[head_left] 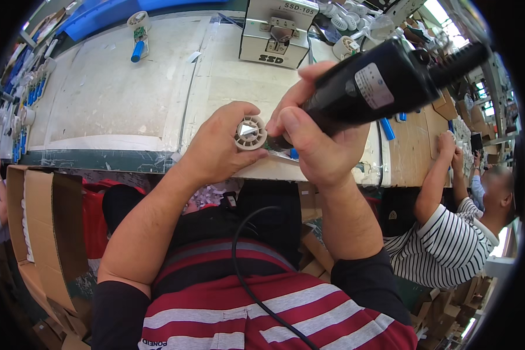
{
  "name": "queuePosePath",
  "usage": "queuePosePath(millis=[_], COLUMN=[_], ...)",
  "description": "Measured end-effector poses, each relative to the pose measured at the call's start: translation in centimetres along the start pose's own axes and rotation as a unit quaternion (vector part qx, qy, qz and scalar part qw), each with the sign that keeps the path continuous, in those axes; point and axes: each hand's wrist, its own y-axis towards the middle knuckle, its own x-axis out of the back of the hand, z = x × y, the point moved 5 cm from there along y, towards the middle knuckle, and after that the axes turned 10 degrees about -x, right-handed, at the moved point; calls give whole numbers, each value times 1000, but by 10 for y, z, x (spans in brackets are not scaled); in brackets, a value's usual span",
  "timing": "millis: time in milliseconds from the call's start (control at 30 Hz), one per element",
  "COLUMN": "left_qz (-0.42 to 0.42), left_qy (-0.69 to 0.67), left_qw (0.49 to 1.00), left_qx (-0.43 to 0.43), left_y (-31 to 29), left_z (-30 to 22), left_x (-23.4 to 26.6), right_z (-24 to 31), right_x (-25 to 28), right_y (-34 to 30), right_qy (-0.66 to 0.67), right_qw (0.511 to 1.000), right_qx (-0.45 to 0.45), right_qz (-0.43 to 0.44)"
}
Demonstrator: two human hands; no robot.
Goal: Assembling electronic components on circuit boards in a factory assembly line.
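- Nearest to the person, a black cable point(248, 274) loops across the red-and-white striped shirt and runs down out of view; slack like that could catch on a forearm and tug the tool off line
- The left hand point(219, 146) is closed around a small round white plastic part point(250, 133) with a ribbed rim, held just above the near edge of the workbench point(116, 99), its open face turned toward the tool
- The right hand point(315, 137) is clamped on a black electric screwdriver point(379, 81), fingers wrapped over the front of the barrel and the tip right at the face of the part
- The tip itself is hidden between thumb and part, so I cannot tell whether it is properly seated; if it is not, it may slip and mark the plastic or jab the left fingers, which sit very close
- The part is held only by hand in the air, so a twist from the tool might spin it out of the grip
- Farther back on the bench stands a grey metal machine point(274, 32), with a blue-handled piece point(137, 49) well to its left
- To the right a co-worker in a striped top point(443, 245) works at the same bench; a jolt to the shared surface would matter little, since the part is off it
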Motion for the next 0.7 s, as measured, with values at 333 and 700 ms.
queuePosePath(millis=[333,700], left_qz=[55,251], left_qy=[43,268], left_qw=[997,927], left_qx=[-16,77], left_y=[8,117], left_z=[-11,103], left_x=[33,171], right_z=[-36,-70], right_x=[70,100], right_y=[42,52], right_qy=[75,-64], right_qw=[990,978], right_qx=[-30,-50], right_qz=[-118,-190])
